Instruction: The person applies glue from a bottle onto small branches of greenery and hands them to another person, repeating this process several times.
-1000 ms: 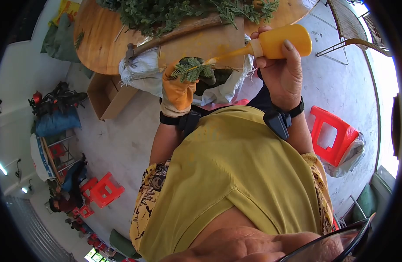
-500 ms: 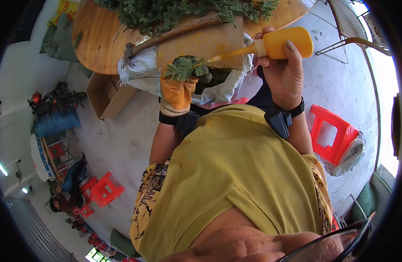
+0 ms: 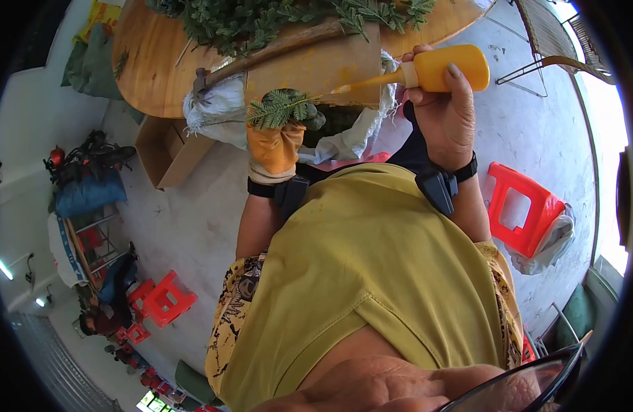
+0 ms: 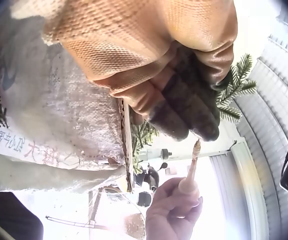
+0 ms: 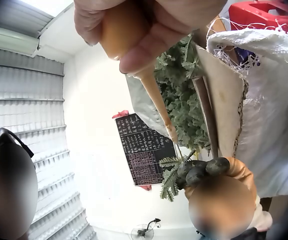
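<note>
In the head view my left hand [image 3: 274, 147] wears an orange glove with dark fingertips and pinches a small green conifer sprig [image 3: 278, 111]. The sprig's bare stem end points right, toward the thin nozzle of a yellow squeeze bottle [image 3: 454, 67]. My bare right hand [image 3: 450, 117] grips that bottle near its neck, laid on its side. From the left wrist, the nozzle tip [image 4: 197, 146] shows right at the dark gloved fingertips [image 4: 209, 131]. In the right wrist view the nozzle [image 5: 156, 100] slants down toward the sprig [image 5: 170, 179].
A cardboard sheet [image 3: 344, 69] with yellow spots lies before me over a white woven sack [image 3: 220, 106]. Across it rests a wooden-handled hammer [image 3: 275, 55]. Behind, conifer branches [image 3: 261, 24] are heaped on the wooden table [image 3: 148, 75]. A red stool [image 3: 522, 213] stands at the right.
My left hand has shifted slightly left with the sprig, whose stem end has drawn back from the nozzle tip. The right hand and bottle have stayed nearly in place.
</note>
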`<state>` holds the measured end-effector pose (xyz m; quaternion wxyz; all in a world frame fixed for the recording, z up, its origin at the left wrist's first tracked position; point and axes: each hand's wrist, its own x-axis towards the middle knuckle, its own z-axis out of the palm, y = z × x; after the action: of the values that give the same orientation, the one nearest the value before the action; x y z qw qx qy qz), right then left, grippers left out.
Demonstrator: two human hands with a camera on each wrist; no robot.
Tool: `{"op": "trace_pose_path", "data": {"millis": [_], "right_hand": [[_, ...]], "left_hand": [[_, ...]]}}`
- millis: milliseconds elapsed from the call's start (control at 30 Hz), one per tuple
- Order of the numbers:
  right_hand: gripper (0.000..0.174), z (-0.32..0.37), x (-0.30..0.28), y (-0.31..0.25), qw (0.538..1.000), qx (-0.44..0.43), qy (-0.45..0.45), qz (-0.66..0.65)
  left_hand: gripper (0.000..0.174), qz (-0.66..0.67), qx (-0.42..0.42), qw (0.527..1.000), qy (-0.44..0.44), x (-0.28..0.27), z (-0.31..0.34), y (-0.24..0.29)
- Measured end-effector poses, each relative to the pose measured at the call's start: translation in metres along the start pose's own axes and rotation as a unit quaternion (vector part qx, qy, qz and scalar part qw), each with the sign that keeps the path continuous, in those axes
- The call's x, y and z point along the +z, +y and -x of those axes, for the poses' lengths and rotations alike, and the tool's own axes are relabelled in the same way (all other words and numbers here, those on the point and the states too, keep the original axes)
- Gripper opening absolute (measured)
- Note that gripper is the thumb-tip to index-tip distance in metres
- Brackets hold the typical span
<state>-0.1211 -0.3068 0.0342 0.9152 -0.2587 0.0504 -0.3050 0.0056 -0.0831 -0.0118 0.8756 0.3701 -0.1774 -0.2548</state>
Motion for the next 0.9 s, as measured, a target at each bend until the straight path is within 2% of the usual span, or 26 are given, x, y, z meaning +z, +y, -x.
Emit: {"op": "trace_pose_path", "data": {"millis": [133,233,367,433,533,700,900], "right_hand": [[0.037,0.001,-0.005,-0.003,1.000,0.010,-0.004,0.010],[0.038,0.005,0.001,-0.005,0.999,-0.004,0.038,0.003],[0.040,0.009,0.010,-0.012,1.000,-0.004,-0.019,-0.020],[0.040,0.010,0.013,-0.011,0.999,-0.005,-0.044,-0.019],[0.040,0.010,0.017,-0.009,0.999,0.001,-0.039,-0.015],[0.039,0.009,0.016,-0.005,0.999,0.011,-0.038,0.015],[0.038,0.011,0.017,-0.004,0.999,0.012,-0.019,0.029]], "left_hand": [[0.027,-0.025,-0.025,0.999,-0.008,-0.006,0.001,0.004],[0.030,-0.048,-0.005,0.998,-0.028,-0.002,0.000,0.003],[0.033,-0.093,-0.010,0.996,0.004,-0.030,0.006,-0.013],[0.034,-0.108,0.014,0.994,-0.031,-0.023,0.005,-0.013],[0.032,-0.115,-0.008,0.993,-0.025,-0.009,0.006,-0.008],[0.028,-0.083,0.005,0.996,-0.030,0.011,0.007,-0.004],[0.027,-0.066,-0.002,0.998,-0.023,0.010,0.009,-0.006]]}}
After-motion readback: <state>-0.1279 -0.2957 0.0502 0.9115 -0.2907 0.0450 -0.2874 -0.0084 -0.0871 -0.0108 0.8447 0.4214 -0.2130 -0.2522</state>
